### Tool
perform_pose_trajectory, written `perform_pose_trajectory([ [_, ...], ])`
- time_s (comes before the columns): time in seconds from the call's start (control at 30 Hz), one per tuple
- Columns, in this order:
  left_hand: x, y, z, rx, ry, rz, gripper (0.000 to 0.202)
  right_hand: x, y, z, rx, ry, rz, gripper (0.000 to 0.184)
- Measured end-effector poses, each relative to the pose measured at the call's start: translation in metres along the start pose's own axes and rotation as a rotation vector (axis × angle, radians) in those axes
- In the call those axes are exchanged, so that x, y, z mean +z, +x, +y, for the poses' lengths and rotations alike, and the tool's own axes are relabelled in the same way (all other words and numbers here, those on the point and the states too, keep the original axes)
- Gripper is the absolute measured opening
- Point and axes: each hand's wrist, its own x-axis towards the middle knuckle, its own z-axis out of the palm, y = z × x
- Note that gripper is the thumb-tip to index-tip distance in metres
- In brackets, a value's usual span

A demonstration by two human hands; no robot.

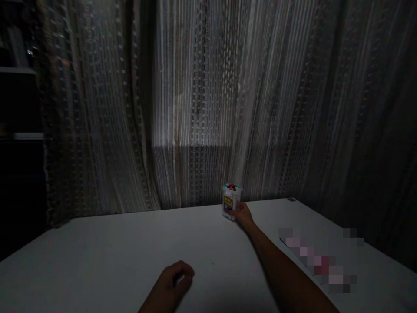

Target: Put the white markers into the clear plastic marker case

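Near the far edge of the white table (130, 243), my right hand (243, 214) is wrapped around the side of a clear tub of markers (230, 201). Bright caps in several colours show at the top of the tub, and a yellow and dark label faces me. The tub stands upright at the table's back. Closer to me, my left hand (176, 280) hovers over or rests on the tabletop; which one I cannot tell. Its fingers are loosely curled in, the thumb near the fingertips, and nothing shows in them.
A flat item (312, 261), blurred out by large pixels, lies at the right of the table. Behind the table hangs a striped curtain (202, 104). Dark shelving (21, 104) is at the far left. A small dark patch (291, 199) marks the table's far right corner.
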Motion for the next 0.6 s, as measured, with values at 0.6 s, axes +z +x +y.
perform_pose_trajectory([
  [0.6, 0.012, 0.011, 0.035, -0.133, -0.491, 0.165, 0.079, 0.015, -0.191, -0.075, 0.247, 0.669, -0.786, 0.058],
])
